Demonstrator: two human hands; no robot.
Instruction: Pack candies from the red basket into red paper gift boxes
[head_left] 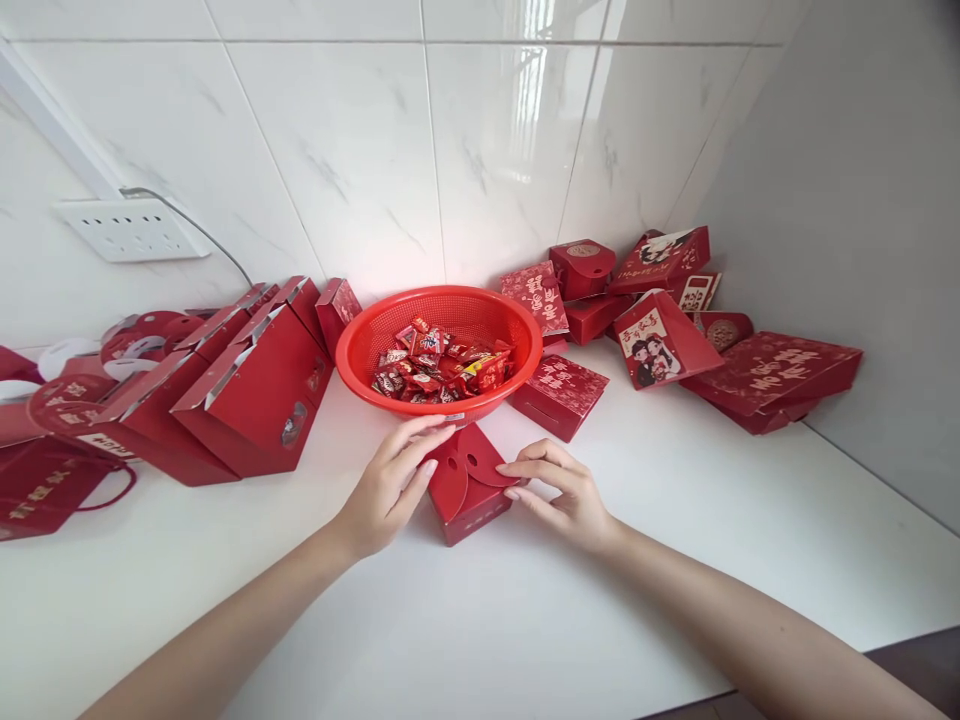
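Observation:
A small red cardboard gift box (484,515) sits on the white counter between my hands. Two curved flaps with small holes, a left flap (448,485) and a right flap (484,465), lie over its top. My left hand (390,485) holds the box's left side, fingers along its far corner and thumb at the left flap's edge. The thumb and index finger of my right hand (566,490) grip the right flap's outer edge. Just behind the box stands a red plastic basket (356,375) with wrapped candies (442,365) in it.
Upright red boxes (255,400) and a corded red bag (45,490) stand at the left. To the right lie a flat red box (562,390) and a pile of red boxes (772,370). A tiled wall (360,150) with a socket panel (131,230) closes off the back.

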